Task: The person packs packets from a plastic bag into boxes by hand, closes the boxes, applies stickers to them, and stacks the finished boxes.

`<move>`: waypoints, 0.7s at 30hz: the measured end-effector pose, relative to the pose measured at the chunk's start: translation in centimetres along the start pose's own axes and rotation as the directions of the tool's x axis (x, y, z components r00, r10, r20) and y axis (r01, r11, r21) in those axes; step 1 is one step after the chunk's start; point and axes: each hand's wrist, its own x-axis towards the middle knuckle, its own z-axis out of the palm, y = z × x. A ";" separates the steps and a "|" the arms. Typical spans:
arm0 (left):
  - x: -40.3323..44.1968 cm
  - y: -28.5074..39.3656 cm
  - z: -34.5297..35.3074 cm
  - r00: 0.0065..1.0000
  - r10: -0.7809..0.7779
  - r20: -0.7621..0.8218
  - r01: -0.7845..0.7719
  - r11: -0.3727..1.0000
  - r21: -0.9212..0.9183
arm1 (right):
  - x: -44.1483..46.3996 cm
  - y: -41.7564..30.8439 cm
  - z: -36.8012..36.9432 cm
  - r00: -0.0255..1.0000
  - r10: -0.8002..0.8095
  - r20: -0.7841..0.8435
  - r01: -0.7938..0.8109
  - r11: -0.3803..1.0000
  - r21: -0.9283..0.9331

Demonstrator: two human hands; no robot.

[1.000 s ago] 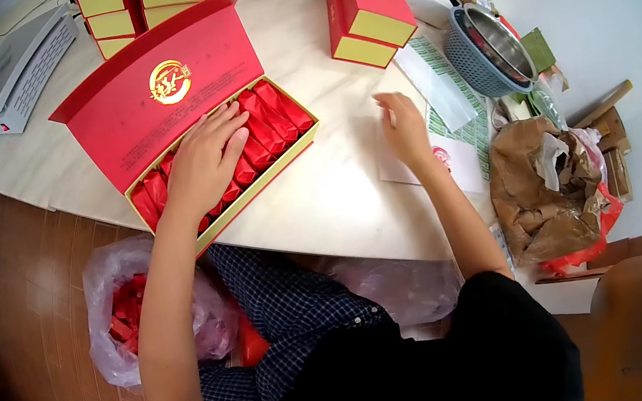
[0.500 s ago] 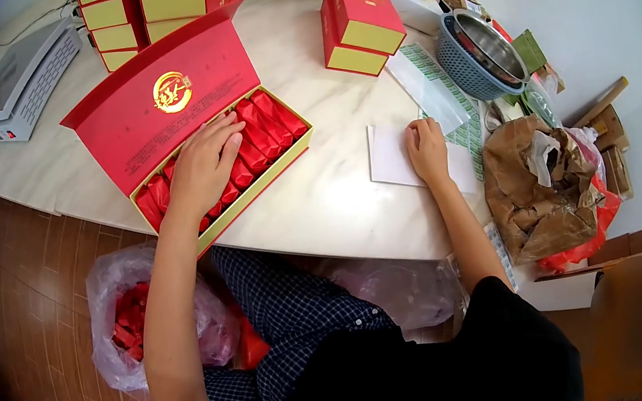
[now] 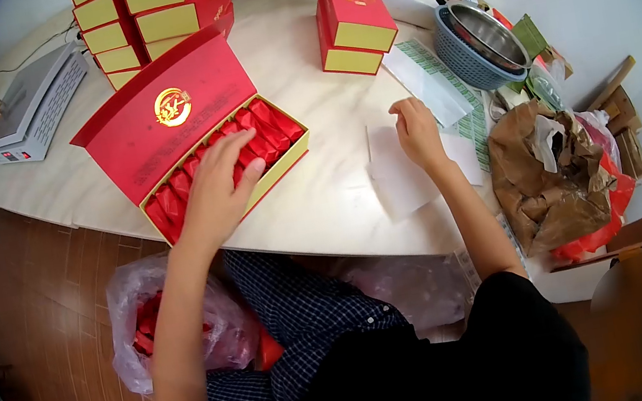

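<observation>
An open red gift box (image 3: 280,160) with a yellow rim lies on the table, its lid (image 3: 174,106) tipped back and printed in gold. Red foil packets (image 3: 268,128) fill it in a row. My left hand (image 3: 220,183) is over the packets, fingers stretched out and touching the ones in the middle, gripping none. To the right, my right hand (image 3: 418,133) has curled fingers at a white paper sheet (image 3: 399,187), which looks blurred and shifted. The fingers seem closed on its edge, though the contact is partly hidden. More white paper (image 3: 462,155) lies beside it.
Stacked red-and-yellow boxes (image 3: 163,19) stand at the back, two more boxes (image 3: 355,25) to the right. A scale (image 3: 33,104) sits at left. A blue basket with a metal bowl (image 3: 478,47) and a brown paper bag (image 3: 543,180) line the right. A plastic bag (image 3: 228,331) of red packets is below.
My left hand has shifted slightly off the packets toward me. My right hand has risen and curled, and the white sheet under it has swung toward the table's front edge.
</observation>
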 end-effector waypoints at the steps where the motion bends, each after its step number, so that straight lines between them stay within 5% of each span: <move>1: -0.5 0.3 0.0 0.999 0.036 -0.009 -0.036 0.999 0.009 | -0.3 0.6 0.0 1.000 -0.007 -0.001 0.007 1.000 0.004; 7: -3.9 0.6 0.1 0.994 0.094 -0.051 -0.093 0.995 0.022 | -4.2 -3.5 -4.9 0.940 0.003 0.343 0.023 0.997 -0.073; 10: -4.4 0.5 0.5 0.991 0.104 -0.082 -0.104 0.995 0.001 | -6.8 -7.3 -6.1 0.895 0.113 0.432 0.007 0.964 -0.265; 12: -4.2 0.9 0.9 0.991 0.114 -0.074 -0.117 0.993 -0.028 | -7.3 -9.5 -5.8 0.774 0.296 0.559 -0.136 0.941 -0.309; 21: -5.5 1.9 0.7 0.984 0.140 -0.115 -0.148 0.987 -0.064 | -7.2 -8.6 -3.6 0.796 0.282 0.536 -0.077 0.925 -0.371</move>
